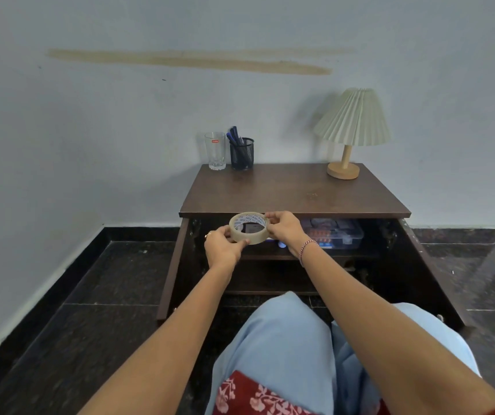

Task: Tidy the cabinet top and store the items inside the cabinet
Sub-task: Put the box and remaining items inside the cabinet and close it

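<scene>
Both hands, the left hand (221,245) and the right hand (285,230), are pinching a tape roll (248,227) before the open cabinet's (295,190) front edge.

head view — looks forward and down at the cabinet (295,190), close.

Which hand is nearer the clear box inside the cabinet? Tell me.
Right. The right hand, pinching the tape roll, is just left of the clear box; the left hand holds the roll's other side, farther away.
</scene>
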{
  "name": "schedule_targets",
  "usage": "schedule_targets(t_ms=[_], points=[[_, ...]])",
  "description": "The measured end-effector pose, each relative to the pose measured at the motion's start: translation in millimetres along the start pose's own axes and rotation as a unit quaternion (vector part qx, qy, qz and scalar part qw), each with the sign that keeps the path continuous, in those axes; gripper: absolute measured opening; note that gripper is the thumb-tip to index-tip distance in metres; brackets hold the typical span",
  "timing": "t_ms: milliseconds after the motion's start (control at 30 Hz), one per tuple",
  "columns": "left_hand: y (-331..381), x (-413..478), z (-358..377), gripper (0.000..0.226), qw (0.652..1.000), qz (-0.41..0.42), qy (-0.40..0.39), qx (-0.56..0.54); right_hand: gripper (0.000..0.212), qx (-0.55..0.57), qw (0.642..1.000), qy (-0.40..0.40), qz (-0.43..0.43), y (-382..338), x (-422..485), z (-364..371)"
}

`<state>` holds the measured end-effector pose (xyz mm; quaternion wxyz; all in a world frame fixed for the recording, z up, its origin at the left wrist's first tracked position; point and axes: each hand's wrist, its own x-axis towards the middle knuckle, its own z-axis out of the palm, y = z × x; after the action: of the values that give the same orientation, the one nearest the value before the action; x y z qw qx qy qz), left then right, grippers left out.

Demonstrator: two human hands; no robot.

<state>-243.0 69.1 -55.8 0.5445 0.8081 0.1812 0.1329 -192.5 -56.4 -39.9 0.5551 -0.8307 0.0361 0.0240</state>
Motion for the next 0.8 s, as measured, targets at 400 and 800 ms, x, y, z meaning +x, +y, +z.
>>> schedule_targets(t_ms=[400,800], points=[[-62,-6,9,0.061,0.995,-0.055,0.023,0.078,0.056,-0.048,0.995,-0.086,0.005,53,-13,36],[-102,53,53,0.057,0.989,-0.107,0.082,0.055,0.054,-0.066,0.993,-0.095,-0.027,84,57,79]])
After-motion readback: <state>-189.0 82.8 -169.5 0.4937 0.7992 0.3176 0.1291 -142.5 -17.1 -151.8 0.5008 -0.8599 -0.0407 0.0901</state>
